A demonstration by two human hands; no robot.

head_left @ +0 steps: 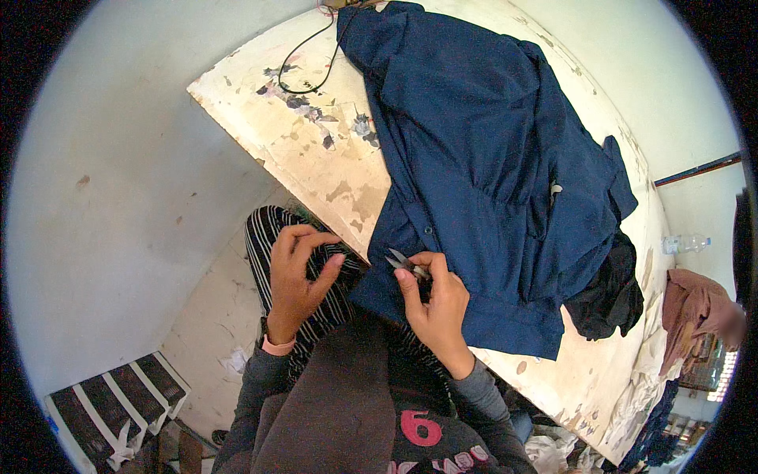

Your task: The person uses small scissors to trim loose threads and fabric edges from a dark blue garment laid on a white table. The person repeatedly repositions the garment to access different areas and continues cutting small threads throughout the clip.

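Spread over the table (pixel 316 178) is a navy blue garment (pixel 482 150), wrinkled, with a small button (pixel 429 231) near its front edge. Its lower corner hangs at the table's near edge, close to my lap. My right hand (pixel 438 308) grips small thread snips (pixel 399 258) between thumb and fingers, blades pointing left over the cloth. Left of the garment, beside the table edge, my left hand (pixel 298 268) hovers above my striped trouser leg. Its thumb and fingers are curved but apart, and I see nothing in them.
Black cloth (pixel 612 291) lies right of the garment. A dark cord (pixel 325 79) loops at the table's far left. Further right are a plastic bottle (pixel 685 244) and a person in brownish clothing (pixel 693 308). A dark, white-striped object (pixel 118 403) stands on the floor at lower left.
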